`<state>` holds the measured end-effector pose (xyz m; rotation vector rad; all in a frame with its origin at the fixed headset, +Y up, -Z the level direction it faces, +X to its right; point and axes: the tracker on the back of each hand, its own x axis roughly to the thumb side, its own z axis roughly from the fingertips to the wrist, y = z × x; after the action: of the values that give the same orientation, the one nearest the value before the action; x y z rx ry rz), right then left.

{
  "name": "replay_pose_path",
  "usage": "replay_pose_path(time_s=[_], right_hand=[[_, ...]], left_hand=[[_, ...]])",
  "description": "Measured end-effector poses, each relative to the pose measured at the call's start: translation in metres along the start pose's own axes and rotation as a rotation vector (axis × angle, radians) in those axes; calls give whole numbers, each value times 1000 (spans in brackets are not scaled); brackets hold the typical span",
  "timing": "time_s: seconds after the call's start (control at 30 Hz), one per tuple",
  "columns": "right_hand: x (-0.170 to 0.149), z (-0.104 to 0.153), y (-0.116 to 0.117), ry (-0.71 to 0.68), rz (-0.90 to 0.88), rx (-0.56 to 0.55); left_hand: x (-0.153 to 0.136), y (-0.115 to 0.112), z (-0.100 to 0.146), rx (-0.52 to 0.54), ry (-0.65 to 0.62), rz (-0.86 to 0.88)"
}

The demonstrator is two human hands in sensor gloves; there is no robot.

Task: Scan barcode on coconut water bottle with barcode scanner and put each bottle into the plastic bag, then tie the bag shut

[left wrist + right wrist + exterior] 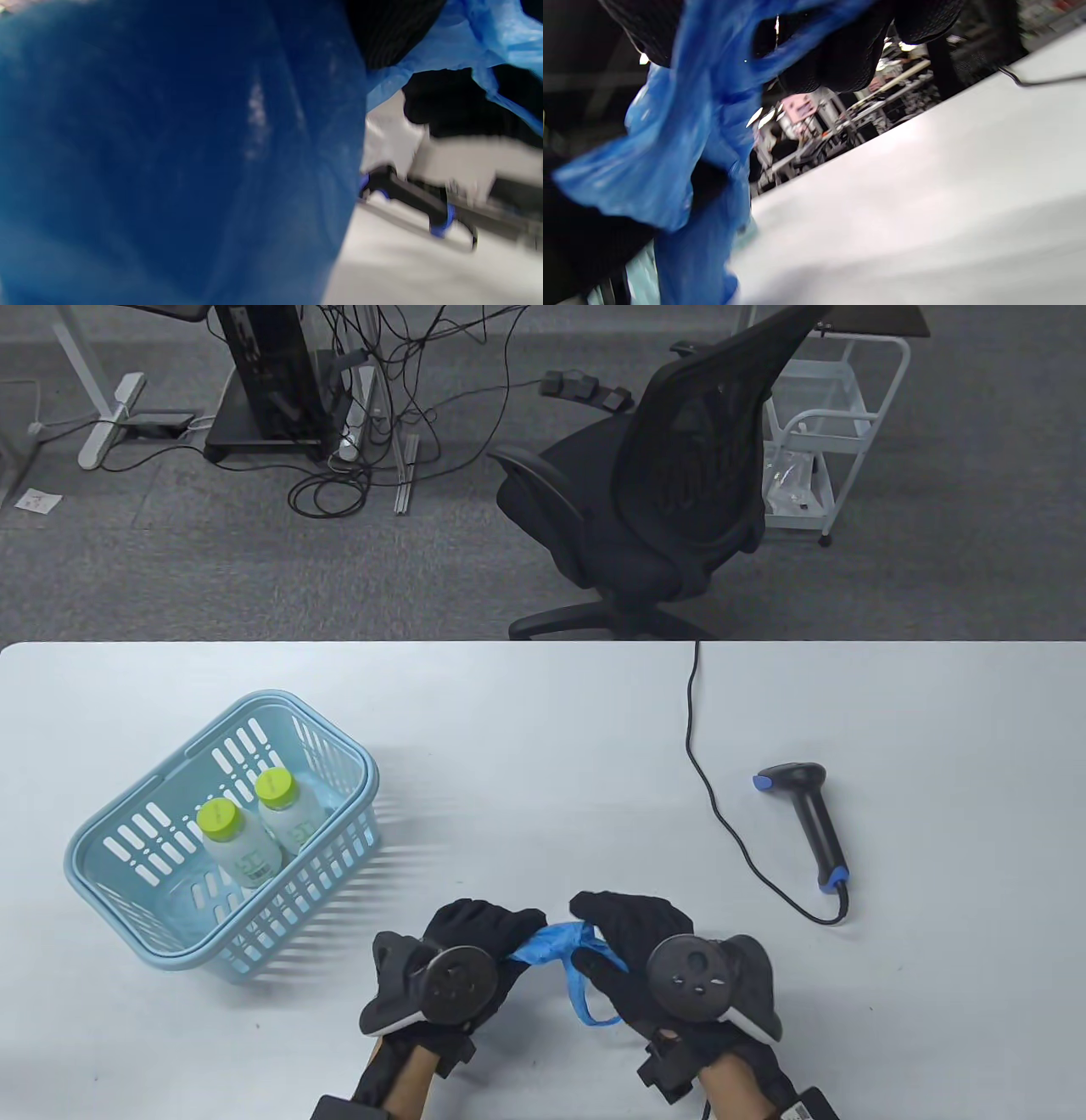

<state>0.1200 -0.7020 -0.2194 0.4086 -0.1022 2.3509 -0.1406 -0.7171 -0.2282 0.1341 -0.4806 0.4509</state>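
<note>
At the left of the white table (543, 712), a light-blue slotted basket (110, 857) is seen, in which two coconut water bottles (242, 844) with lime-green caps stand side by side. At the near edge, left of centre, the left hand (462, 963) is clenched around one end of the blue plastic bag (547, 942), which is stretched into a twisted band between both hands (in the left wrist view the blue film fills most of the frame). The other end is grasped by the right hand (657, 963), and a loop of the bag hangs beside its thumb. Farther right, well apart from the hands, the black barcode scanner (806, 823) lies on the table, its cable (704, 780) trailing over the far edge.
</note>
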Motion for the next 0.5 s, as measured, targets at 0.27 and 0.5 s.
replay_pose_path(time_s=[0.27, 0.5], right_hand=[[-43, 0, -9, 161, -360, -51], [-1, -9, 28, -63, -153, 196]], left_hand=[[-19, 3, 4, 114, 146, 447], [5, -10, -1, 7, 47, 472]])
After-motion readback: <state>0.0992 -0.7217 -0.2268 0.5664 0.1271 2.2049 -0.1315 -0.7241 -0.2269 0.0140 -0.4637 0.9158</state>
